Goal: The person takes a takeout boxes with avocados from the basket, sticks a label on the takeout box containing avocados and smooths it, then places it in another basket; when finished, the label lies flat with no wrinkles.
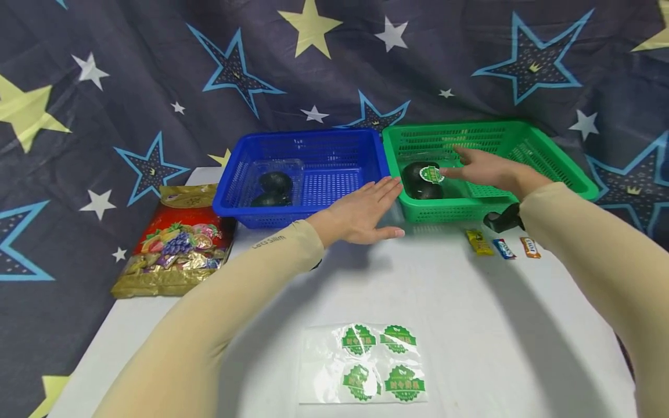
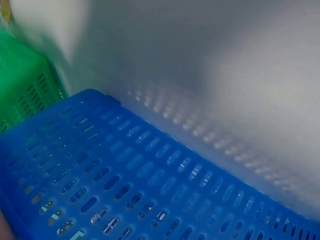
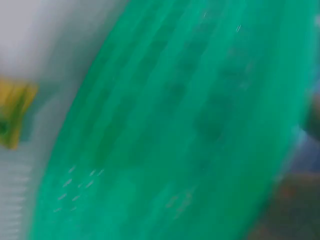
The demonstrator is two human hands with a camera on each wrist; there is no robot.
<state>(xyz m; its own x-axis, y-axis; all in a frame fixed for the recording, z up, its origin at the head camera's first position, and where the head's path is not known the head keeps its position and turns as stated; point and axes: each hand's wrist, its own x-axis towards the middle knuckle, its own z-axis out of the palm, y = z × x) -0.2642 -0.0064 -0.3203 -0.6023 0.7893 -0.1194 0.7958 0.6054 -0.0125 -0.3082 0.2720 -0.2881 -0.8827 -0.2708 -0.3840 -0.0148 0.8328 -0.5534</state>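
Observation:
My right hand point(image 1: 488, 168) reaches over the green basket point(image 1: 444, 210), fingers stretched out leftward. Its lowest fingertip is right at a round green-and-white sticker point(image 1: 431, 175) on a dark avocado-like fruit point(image 1: 415, 184). That fruit sits in the basket's left part, with clear plastic behind it. My left hand point(image 1: 363, 215) is held flat with straight fingers, holding nothing. Its fingertips overlap the near corner where the green basket meets the blue basket point(image 1: 303, 216). Inside the blue basket, dark fruits point(image 1: 276, 182) lie in a clear tray. The wrist views mostly show slotted basket walls.
A sheet of green stickers point(image 1: 363, 363) lies at the table's front. Left of the blue basket is a red-and-gold candy bag point(image 1: 180, 241). Small wrapped candies, yellow point(image 1: 479, 242), blue point(image 1: 504, 248) and orange point(image 1: 530, 247), lie before the green basket. A star-patterned cloth point(image 1: 334, 75) hangs behind.

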